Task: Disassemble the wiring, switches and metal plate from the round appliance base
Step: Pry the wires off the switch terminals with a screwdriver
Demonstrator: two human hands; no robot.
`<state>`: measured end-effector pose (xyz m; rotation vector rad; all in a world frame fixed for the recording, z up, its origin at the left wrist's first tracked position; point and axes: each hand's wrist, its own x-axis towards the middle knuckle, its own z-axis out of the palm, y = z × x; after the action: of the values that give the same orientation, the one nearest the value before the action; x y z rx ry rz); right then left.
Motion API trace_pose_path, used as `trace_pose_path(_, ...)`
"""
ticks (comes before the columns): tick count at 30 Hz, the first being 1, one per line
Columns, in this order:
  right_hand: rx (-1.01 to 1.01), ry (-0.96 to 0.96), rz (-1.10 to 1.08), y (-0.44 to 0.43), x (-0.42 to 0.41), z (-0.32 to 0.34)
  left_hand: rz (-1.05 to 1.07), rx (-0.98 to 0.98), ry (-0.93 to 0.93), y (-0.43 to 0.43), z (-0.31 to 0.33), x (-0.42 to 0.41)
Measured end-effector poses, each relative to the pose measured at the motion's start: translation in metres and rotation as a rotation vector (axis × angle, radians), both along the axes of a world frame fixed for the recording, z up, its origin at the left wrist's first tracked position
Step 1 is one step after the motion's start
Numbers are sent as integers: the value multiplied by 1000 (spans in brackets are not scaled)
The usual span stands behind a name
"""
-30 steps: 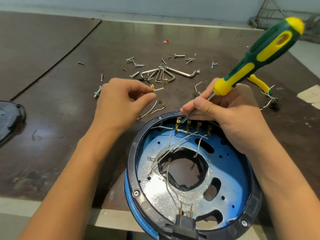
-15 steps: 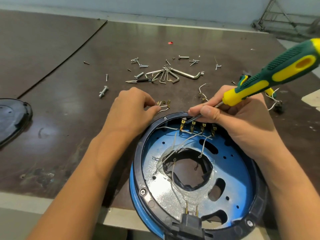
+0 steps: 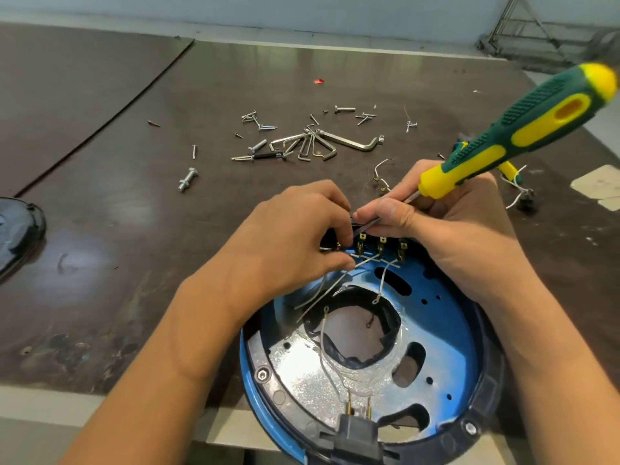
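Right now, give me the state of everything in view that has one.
left hand, pinches end terminal at far rim
right hand, grips screwdriver by its shaft
screwdriver, tilted, tip at end terminal
wired terminals, three plugged in
power connector, mounted, two wires attached
round base, open side up, metal plate inside
hex keys, lying loose on table

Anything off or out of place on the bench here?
Nothing looks damaged. The round base overhangs the near edge of the table, so it could tip; screws and hex keys lie scattered loose beyond it. Several wires in the base hang free at their ring ends, expected mid-teardown.
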<state>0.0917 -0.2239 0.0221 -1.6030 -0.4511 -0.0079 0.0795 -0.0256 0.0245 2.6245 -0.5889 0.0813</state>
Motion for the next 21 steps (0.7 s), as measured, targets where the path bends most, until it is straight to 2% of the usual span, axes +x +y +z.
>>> trace_pose_path(12,-57,-41,-61,-17,-2,-1,-39,19,-1,-8,-6,3)
trace_pose_path(21,-24,-96,-113,-23,-8,-9,-44,36,27,-8,-6,4)
